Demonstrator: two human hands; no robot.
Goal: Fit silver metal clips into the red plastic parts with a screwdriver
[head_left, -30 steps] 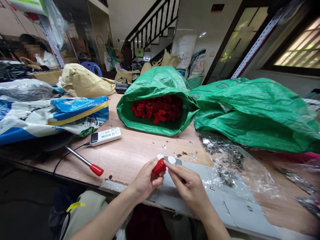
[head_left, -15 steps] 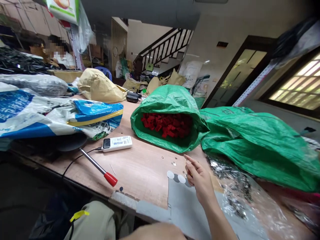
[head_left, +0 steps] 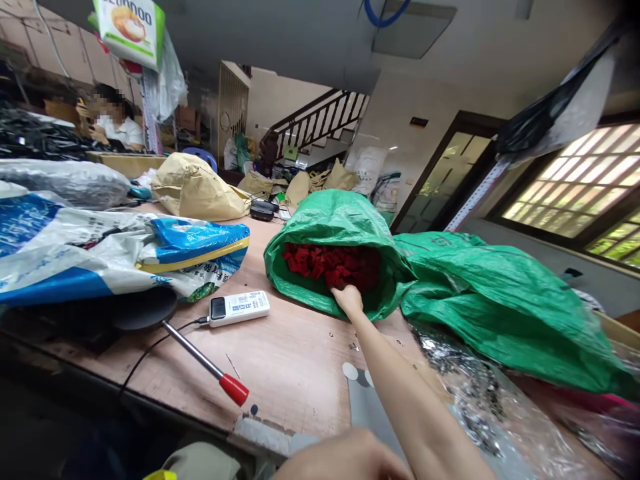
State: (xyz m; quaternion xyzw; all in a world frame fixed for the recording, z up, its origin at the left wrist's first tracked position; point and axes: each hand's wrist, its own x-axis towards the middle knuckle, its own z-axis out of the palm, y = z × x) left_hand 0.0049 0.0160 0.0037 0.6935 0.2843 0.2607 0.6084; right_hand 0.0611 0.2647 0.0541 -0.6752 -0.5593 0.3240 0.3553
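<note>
My right hand point(head_left: 349, 301) reaches over the lower lip of an open green woven bag point(head_left: 330, 213) that lies on its side. Its fingertips are at a heap of small red pieces point(head_left: 320, 261) inside, and most of the fingers are hidden among them and in shadow. At the bottom edge of the view my left hand point(head_left: 345, 460) is cut off and blurred, close beside my right forearm, with its fingers out of sight.
A second green bag point(head_left: 500, 300) lies to the right, with clear plastic full of shiny bits point(head_left: 480, 400) before it. To the left are a red-handled metal lever point(head_left: 234, 389), a white cabled device point(head_left: 239, 308) and a blue-white sack point(head_left: 125, 247). Another person point(head_left: 117, 120) sits far left.
My right hand has moved forward and left from above the table into the mouth of the green bag. My left hand has shifted slightly right at the bottom edge. The camera view has tilted up.
</note>
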